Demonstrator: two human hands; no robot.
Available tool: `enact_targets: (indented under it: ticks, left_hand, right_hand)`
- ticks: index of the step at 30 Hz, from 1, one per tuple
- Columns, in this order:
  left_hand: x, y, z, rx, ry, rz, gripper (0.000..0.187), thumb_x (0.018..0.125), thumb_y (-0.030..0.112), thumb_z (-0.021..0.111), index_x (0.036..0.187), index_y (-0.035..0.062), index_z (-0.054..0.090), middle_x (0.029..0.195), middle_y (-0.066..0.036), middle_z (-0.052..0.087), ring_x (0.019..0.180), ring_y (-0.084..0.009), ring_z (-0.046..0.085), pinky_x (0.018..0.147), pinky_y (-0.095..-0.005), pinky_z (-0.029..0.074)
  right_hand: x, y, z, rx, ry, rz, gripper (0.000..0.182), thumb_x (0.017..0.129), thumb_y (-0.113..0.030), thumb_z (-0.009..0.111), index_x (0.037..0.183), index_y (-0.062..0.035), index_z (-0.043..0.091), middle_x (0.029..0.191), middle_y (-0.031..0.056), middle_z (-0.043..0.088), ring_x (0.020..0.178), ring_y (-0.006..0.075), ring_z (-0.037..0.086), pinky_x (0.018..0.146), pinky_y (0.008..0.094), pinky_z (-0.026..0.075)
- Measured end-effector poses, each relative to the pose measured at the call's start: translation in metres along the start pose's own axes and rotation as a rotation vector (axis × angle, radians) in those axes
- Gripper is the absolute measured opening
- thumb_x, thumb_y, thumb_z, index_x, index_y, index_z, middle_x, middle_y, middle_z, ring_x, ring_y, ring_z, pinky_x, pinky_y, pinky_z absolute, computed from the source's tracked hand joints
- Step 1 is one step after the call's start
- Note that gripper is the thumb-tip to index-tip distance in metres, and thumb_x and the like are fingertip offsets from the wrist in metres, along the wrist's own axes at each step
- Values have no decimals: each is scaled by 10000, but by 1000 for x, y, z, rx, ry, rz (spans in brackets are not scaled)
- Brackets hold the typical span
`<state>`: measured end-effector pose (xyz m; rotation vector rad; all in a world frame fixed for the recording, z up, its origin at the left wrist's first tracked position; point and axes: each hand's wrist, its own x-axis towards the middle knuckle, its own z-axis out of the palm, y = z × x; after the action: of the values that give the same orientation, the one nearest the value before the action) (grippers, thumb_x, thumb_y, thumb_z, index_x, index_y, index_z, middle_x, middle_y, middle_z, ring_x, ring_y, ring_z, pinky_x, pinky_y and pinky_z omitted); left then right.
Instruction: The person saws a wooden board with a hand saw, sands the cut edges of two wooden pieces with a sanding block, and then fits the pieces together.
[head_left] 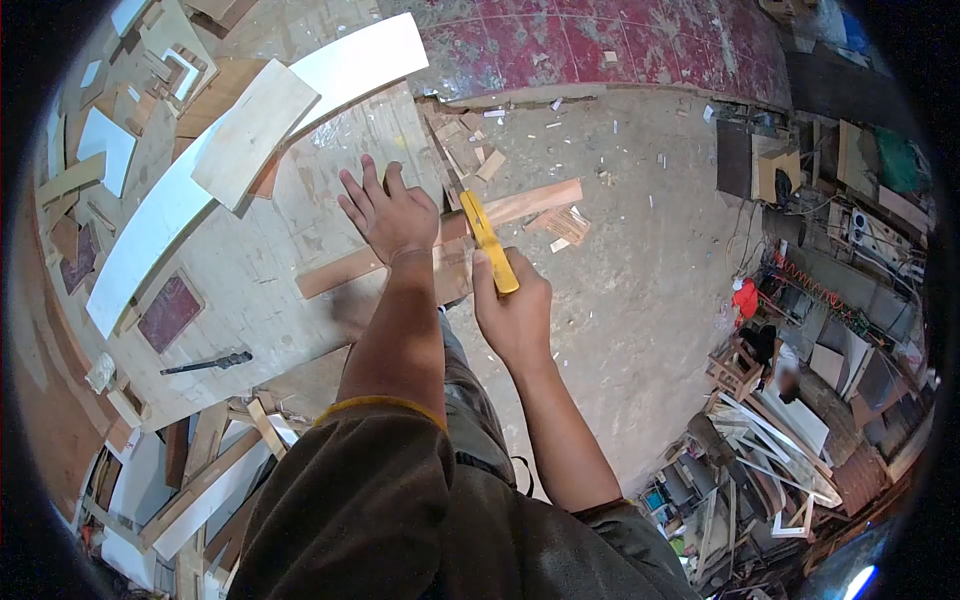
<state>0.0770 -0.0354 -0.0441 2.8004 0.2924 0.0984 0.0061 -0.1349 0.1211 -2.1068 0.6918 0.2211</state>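
A reddish wooden strip (345, 272) lies across the right side of the worktable, and its far end juts out past the table edge over the floor. Spread over the strip near that edge, my left hand (395, 215) has its fingers apart and grips nothing. Just to its right, my right hand (515, 305) is wrapped round the yellow handle of a saw (486, 240). The saw crosses the strip, its narrow blade pointing away from me by the table edge. Whether the teeth touch the wood cannot be made out.
On the worktable (320, 215) are a long white board (150, 235), a loose plywood piece (255, 135), a dark tool (207, 363) and offcuts. Scraps dot the concrete floor (640, 300). Timber is piled below left and at the right, where a person (788, 383) shows.
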Motion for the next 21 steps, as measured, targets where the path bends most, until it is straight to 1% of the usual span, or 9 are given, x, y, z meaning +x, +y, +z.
enact_targets:
  ticks: [1,2,4,7,11,14,18,20,21]
  left_hand:
    - [0,0,0,2,2,1,438,811,149,548,1247,127,586,1496,-149,409,1471,-432,205,1189,-609,134]
    - [0,-1,0,5,4,1,437,813,151,548,1248,130,586,1495,-147,412,1472,-430,204,1190,-606,131]
    - [-1,-2,2,20,11,3,434,805,164,564,1237,136,599,1494,-130,404,1473,-425,197,1196,-598,128]
    - [-1,-2,5,35,14,4,429,797,176,582,1224,148,613,1495,-110,397,1476,-418,190,1204,-586,123]
    - [-1,-3,6,49,20,2,427,801,169,583,1227,163,610,1502,-105,398,1477,-413,190,1210,-575,114]
    - [-2,-2,3,38,4,-2,426,816,167,580,1242,172,597,1509,-101,393,1483,-406,181,1216,-561,103]
    - [-3,-3,2,35,-31,-24,435,830,162,579,1264,185,579,1524,-90,375,1489,-397,171,1221,-550,96]
    - [0,-1,1,72,-87,-51,438,839,155,581,1275,194,566,1536,-82,358,1493,-394,162,1225,-542,90]
    - [-4,-2,-1,73,-97,-56,438,839,155,581,1275,194,566,1536,-82,358,1493,-394,162,1225,-542,90]
  right_hand:
    - [2,-1,1,18,13,25,386,961,-296,608,745,23,593,634,260,589,606,427,635,544,452,473]
    - [6,-3,0,18,14,25,386,961,-296,608,745,23,593,634,260,589,606,427,635,544,452,473]
    - [15,-10,-5,-37,32,72,428,972,-328,569,736,28,595,651,283,586,620,467,615,562,473,472]
    - [21,-6,-2,6,70,44,435,974,-331,553,730,26,601,664,292,590,630,482,606,577,489,470]
    - [16,-5,-2,10,49,94,414,970,-317,554,741,23,610,669,303,593,656,488,614,594,508,475]
    - [-2,2,7,-1,73,40,391,963,-309,563,739,9,604,637,291,589,647,484,622,584,522,484]
    - [-12,12,7,-13,88,-19,362,954,-288,585,733,-1,591,625,279,587,619,477,618,558,513,479]
    - [-22,10,0,-15,69,-27,360,994,-229,569,735,22,559,587,187,549,507,196,536,504,357,411]
    - [-33,9,-5,-21,64,-20,360,994,-229,569,735,22,559,587,187,549,507,196,536,504,357,411]
